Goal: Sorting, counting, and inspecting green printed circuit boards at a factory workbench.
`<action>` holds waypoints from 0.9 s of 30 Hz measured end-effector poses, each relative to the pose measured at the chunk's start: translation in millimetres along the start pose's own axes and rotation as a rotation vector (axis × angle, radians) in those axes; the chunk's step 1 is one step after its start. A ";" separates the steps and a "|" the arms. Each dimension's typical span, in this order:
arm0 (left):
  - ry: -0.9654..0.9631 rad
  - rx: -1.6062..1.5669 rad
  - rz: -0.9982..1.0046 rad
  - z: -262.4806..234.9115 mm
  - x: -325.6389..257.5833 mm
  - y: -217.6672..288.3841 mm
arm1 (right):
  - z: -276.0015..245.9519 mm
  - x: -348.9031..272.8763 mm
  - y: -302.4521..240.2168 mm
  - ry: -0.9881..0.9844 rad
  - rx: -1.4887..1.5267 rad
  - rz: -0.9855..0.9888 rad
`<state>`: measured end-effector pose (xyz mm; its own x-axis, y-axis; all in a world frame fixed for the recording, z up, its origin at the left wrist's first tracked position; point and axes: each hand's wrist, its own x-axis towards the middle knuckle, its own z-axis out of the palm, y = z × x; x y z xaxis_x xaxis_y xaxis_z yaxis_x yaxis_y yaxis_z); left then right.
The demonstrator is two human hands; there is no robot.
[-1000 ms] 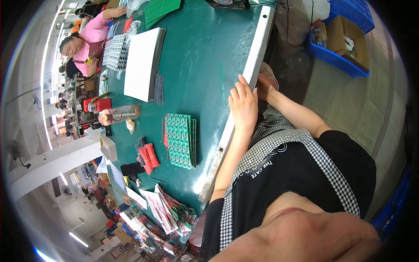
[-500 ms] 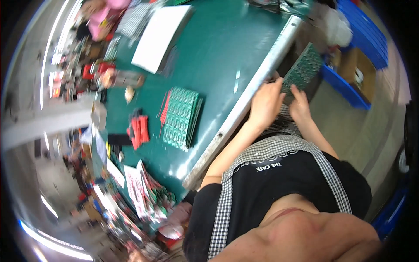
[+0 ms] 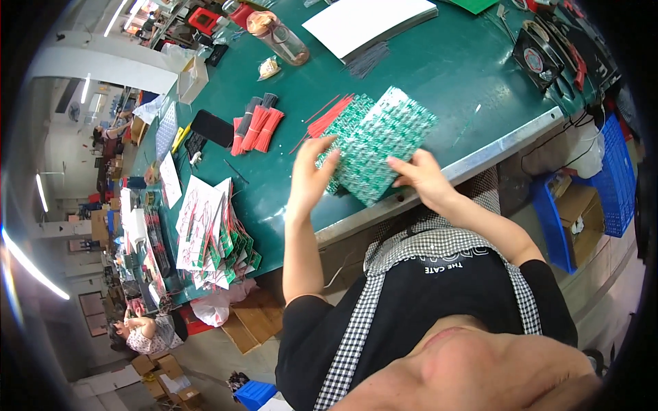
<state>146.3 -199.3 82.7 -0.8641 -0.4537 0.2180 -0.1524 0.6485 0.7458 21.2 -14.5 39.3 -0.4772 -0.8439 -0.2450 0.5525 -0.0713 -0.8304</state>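
Holding a green circuit panel (image 3: 384, 147) over the near edge of the green desk (image 3: 445, 75), both hands close on it: the left hand (image 3: 310, 179) has its grip on the panel's left side, fingers curled over the top, and the right hand (image 3: 423, 179) pinches the near right edge. Another green panel (image 3: 337, 127) lies just under it. Red wire bundles (image 3: 255, 127) lie farther left, well apart from a white sheet stack (image 3: 370, 20) at the far side.
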 end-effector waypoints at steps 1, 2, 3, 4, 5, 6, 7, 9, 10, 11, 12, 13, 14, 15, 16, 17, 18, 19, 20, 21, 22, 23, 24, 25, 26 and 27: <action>0.024 0.162 -0.047 -5.6 6.8 -11.2 | 7.5 9.8 8.0 0.000 0.023 0.021; 0.047 0.320 -0.099 -8.9 12.2 -25.3 | 12.9 17.1 16.8 0.003 0.045 0.048; -0.017 0.337 -0.197 -15.2 20.1 -34.9 | 18.2 22.4 20.2 0.015 -0.003 0.046; -0.010 0.335 -0.195 -16.9 23.6 -42.4 | 18.5 23.5 18.6 0.012 -0.008 0.042; -0.188 0.318 -0.332 -17.3 29.1 -45.3 | 15.4 23.6 15.4 -0.033 -0.108 0.192; -0.371 0.299 -0.464 -16.9 36.5 -40.4 | 9.3 23.9 13.3 -0.071 -0.204 0.342; -0.429 0.345 -0.475 -15.8 43.4 -33.4 | 0.0 22.7 13.7 -0.092 -0.313 0.367; -0.463 0.359 -0.410 -11.3 49.6 -48.9 | -9.7 22.3 14.3 -0.080 -0.143 0.418; -0.495 0.373 -0.352 -7.8 52.9 -56.6 | -11.3 22.6 15.1 -0.081 0.003 0.403; -0.515 0.427 -0.365 -3.7 59.5 -56.3 | -8.1 23.4 14.3 -0.062 0.005 0.394; -0.524 0.423 -0.349 -1.0 62.2 -60.4 | 0.7 26.0 13.6 -0.037 0.093 0.389; -0.500 0.365 -0.331 1.6 63.4 -70.1 | 9.0 28.3 13.3 -0.016 0.182 0.383; -0.467 0.309 -0.319 1.4 63.3 -80.2 | 14.0 34.3 20.7 -0.007 0.228 0.377; -0.452 0.341 -0.376 1.9 66.4 -84.4 | 18.0 38.6 22.3 0.033 0.229 0.382; -0.454 0.340 -0.364 1.8 68.8 -88.2 | 21.4 41.4 22.1 0.071 0.230 0.389; -0.525 0.239 -0.363 0.5 70.8 -82.7 | 21.3 45.4 21.8 0.078 0.231 0.381; -0.599 0.137 -0.362 -1.9 71.0 -67.2 | 20.9 46.9 20.8 0.088 0.280 0.386; -0.630 0.015 -0.374 -5.0 70.5 -50.0 | 20.7 47.4 19.7 0.096 0.329 0.393; -0.623 0.016 -0.376 -6.3 65.9 -51.4 | 25.6 46.5 16.6 0.090 0.326 0.394; -0.587 -0.077 -0.390 -7.3 61.1 -55.4 | 31.3 43.9 11.1 0.134 0.357 0.432; -0.548 -0.171 -0.404 -9.3 55.5 -57.3 | 35.6 42.1 8.6 0.178 0.387 0.473; -0.460 -0.023 -0.364 -9.5 51.0 -55.9 | 37.1 42.3 10.0 0.166 0.378 0.477; -0.381 0.120 -0.325 -5.8 47.1 -41.6 | 34.3 39.9 13.4 0.133 0.391 0.435; -0.305 0.242 -0.231 -5.1 41.5 -25.6 | 30.8 38.9 15.7 0.100 0.403 0.395; -0.251 0.336 -0.186 -3.2 35.0 -2.1 | 25.0 38.7 17.3 0.096 0.397 0.405; -0.201 0.373 -0.138 1.7 28.2 13.1 | 20.1 36.0 18.0 0.069 0.399 0.335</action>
<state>119.1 -202.6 97.5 -0.8940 -0.4475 -0.0225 -0.4037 0.7828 0.4735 27.7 -56.9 25.6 -0.2666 -0.8192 -0.5078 0.8933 -0.0123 -0.4493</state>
